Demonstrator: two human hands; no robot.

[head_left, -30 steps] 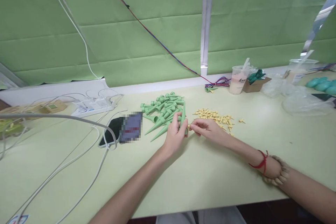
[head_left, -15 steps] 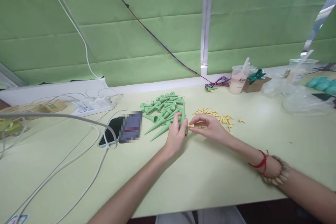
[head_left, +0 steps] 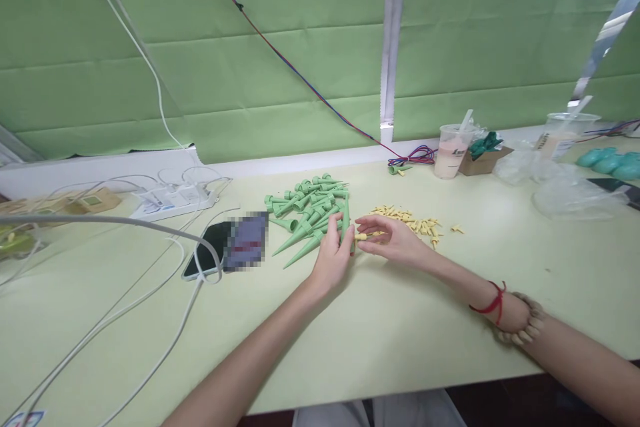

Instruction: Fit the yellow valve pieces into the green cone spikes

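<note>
My left hand [head_left: 330,260] is closed around a green plastic watering spike [head_left: 346,213], which stands nearly upright with its pointed end away from me. A small yellow valve piece [head_left: 361,237] juts out from the spike's near end toward the right. Around that piece, the thumb and fingers of my right hand [head_left: 397,240] are spread apart; contact with it is hard to make out. Beyond my left hand lies a heap of similar green spikes [head_left: 300,230]. Past my right fingers is a scattered pile of yellow valve pieces [head_left: 413,221].
Two phones, one dark [head_left: 207,250] and one blurred out [head_left: 246,240], lie left of the heap near white cables [head_left: 173,293] and a power strip [head_left: 175,200]. Behind stand a pink drink cup [head_left: 450,153], a small cardboard box [head_left: 483,163] and plastic bags [head_left: 570,193].
My right thumb and fingers have spread from their pinch on the yellow valve piece. It now sticks out of the spike held in my left hand. The view has shifted slightly.
</note>
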